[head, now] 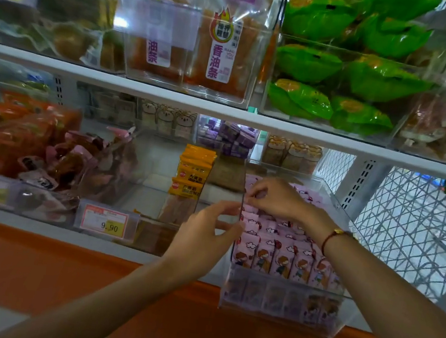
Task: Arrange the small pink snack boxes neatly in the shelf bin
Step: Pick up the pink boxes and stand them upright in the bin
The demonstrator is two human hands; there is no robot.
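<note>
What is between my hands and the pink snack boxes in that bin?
For the right hand, nothing: it reaches in over the pink snack boxes. The left hand is outside the clear bin; the bin's left wall separates it from the boxes.

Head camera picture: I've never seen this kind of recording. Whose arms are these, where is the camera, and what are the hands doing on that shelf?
No robot here: a person wears one camera on the head, looking forward and down, so both arms reach in from below. The shelf holds clear bins of snacks. The right hand reaches into the bin of pink boxes, fingers curled at a box near the back. The left hand rests on the bin's left wall, fingers fairly straight. Beside it stand yellow packets and a price tag reading 9.90.
</note>
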